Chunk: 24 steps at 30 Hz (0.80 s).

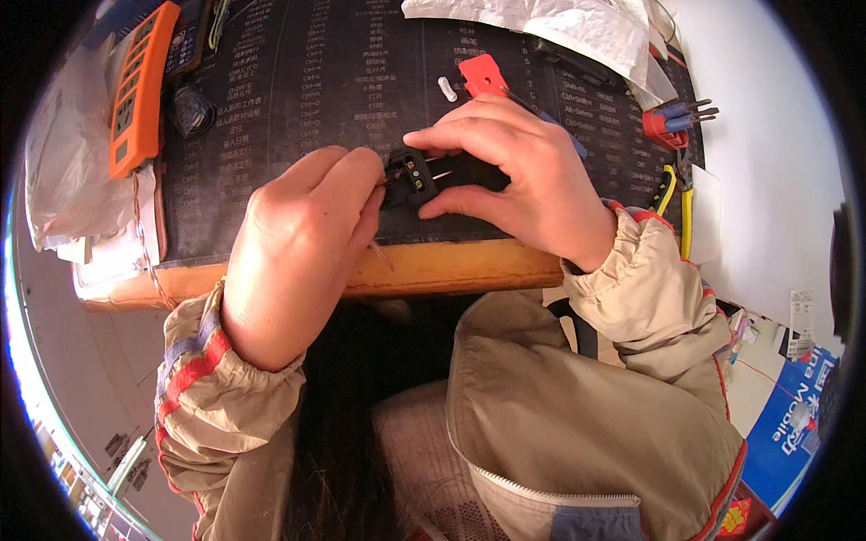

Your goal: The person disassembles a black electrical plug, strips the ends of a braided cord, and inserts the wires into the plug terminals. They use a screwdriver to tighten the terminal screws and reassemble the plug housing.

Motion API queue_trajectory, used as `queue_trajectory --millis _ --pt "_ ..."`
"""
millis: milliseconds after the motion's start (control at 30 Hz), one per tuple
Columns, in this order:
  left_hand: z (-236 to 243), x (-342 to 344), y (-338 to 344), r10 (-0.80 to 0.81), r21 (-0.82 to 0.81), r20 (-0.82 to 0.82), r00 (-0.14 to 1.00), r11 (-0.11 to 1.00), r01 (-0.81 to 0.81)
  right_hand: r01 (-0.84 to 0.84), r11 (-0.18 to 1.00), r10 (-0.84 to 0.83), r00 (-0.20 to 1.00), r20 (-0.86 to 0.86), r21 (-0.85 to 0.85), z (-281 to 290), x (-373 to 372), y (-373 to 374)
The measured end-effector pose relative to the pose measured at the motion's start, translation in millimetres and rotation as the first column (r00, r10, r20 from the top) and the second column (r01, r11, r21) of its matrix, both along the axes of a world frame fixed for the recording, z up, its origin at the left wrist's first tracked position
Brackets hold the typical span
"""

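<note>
Over the front of the dark desk mat, a small black plug (414, 177) is held, with brass-coloured screw terminals showing on its open face and a thin metal prong at its right side. My right hand (532, 167) steadies it between thumb and index finger from the right. At its left side, my left hand (302, 225) is closed in a pinch, with a thin reddish wire (383, 256) hanging below the fingers. Its fingertips meet the plug's edge, and the exact grip there is partly hidden.
An orange power strip (142, 90) and a coiled black cable (192, 110) lie at the left. Beyond my right hand are a red flat piece (483, 74) and a small white piece (446, 88). Yellow-handled pliers (686, 212) and a red holder with screwdrivers (666, 129) sit at the right.
</note>
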<state>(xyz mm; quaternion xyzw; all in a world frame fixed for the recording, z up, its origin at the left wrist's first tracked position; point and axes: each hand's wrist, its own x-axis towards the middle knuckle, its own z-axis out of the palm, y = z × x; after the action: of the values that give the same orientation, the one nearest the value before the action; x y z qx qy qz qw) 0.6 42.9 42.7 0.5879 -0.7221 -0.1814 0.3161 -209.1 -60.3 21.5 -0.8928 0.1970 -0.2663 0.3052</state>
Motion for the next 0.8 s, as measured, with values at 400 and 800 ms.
queue_trajectory --millis 400,800 --pt "-3.1 -3.9 -13.6 -0.079 -0.051 0.046 0.996 0.995 0.081 -0.030 1.000 0.030 0.999 0.020 -0.006 -0.9 2.0 -4.4" --pt "1.1 3.2 -9.2 0.088 0.172 -0.189 0.978 0.984 -0.055 -0.021 0.999 0.023 0.999 0.041 -0.041 -2.5 0.4 -2.3"
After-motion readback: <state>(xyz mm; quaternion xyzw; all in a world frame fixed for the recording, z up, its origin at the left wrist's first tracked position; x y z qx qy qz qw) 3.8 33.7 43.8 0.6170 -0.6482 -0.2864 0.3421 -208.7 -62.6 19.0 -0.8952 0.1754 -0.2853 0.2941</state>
